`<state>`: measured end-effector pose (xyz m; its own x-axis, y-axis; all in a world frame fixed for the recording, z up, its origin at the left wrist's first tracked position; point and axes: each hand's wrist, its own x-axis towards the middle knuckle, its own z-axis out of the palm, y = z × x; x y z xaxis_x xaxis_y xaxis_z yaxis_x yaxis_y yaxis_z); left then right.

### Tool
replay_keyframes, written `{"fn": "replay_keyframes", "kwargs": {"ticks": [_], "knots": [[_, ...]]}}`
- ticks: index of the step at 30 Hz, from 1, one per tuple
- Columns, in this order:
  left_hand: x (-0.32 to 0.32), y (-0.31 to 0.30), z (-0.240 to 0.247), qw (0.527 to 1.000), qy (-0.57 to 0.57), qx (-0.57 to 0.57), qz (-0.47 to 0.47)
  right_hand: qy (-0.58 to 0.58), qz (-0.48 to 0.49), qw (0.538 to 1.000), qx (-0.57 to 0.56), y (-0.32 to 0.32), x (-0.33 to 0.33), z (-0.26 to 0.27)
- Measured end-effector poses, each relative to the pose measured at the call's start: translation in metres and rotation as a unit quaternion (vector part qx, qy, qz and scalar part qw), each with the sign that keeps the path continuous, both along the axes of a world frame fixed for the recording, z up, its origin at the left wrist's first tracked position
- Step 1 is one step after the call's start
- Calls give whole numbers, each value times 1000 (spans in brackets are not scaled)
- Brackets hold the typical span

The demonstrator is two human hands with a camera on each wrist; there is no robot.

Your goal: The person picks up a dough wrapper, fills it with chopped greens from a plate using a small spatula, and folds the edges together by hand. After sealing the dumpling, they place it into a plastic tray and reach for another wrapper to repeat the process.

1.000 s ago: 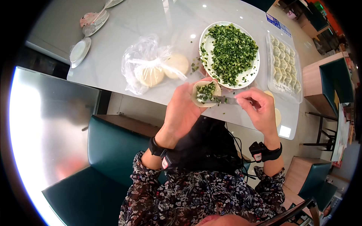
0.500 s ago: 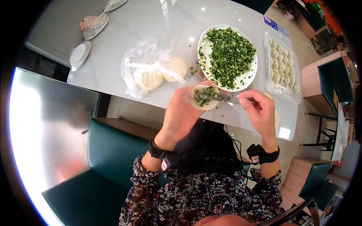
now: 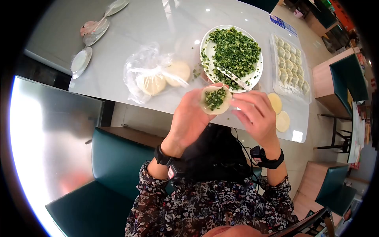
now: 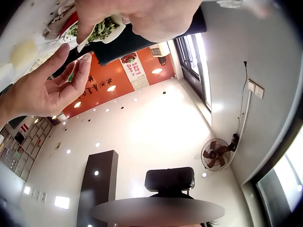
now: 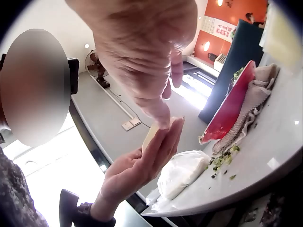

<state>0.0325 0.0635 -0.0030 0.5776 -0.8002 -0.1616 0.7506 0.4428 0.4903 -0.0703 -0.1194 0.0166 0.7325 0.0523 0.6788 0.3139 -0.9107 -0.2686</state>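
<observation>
My left hand (image 3: pixel 188 118) holds a round dumpling wrapper (image 3: pixel 204 107) cupped on its fingers. A mound of chopped green filling (image 3: pixel 215 98) sits in the wrapper's middle. My right hand (image 3: pixel 256 114) is just right of the wrapper, its fingers loosely bent and holding nothing, the fingertips near the rim. In the left wrist view the right hand (image 4: pixel 49 87) shows thumb and fingers apart. A flat metal spreader (image 3: pixel 233 78) lies on the white oval plate (image 3: pixel 205 59), against the heap of chopped greens (image 3: pixel 235 49).
Right of the plate stands a clear tray (image 3: pixel 277 85) with rows of folded dumplings. Loose wrappers (image 3: pixel 282 121) lie near the table's front edge. A tied plastic bag (image 3: pixel 136 75) with stacked wrappers is at left. Small dishes (image 3: pixel 81 63) stand at the far left edge.
The right hand has pressed filling into the wrapper with the spreader, laid the spreader on the plate and come back beside the wrapper. The left hand keeps holding the wrapper.
</observation>
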Motion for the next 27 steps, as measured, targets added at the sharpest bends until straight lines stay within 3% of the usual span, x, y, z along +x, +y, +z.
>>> {"fn": "replay_keyframes", "kwargs": {"ticks": [4,10,12,13,15,19,22,27], "knots": [[-11,-10,5,1000,13,7,-21,-14,42,999,-11,-3,-7,-1],[-29,-12,2,992,-111,39,-43,7,15,995,98,-5,-17,-1],[-33,-13,-3,929,-345,129,-24,-1,16,996,92,-7,-20,-3],[-37,-14,0,929,-346,130,-27,-3,13,995,95,-7,-22,-3],[-43,-17,6,867,-460,191,1,-4,8,996,88,-8,-27,-5],[-42,-20,3,846,-479,233,-10,-42,11,994,101,-10,-35,2],[-42,-23,1,877,-439,195,4,45,-12,960,277,-20,-51,2],[-44,-31,-4,913,-394,99,26,106,16,903,416,-26,-50,-16]]}}
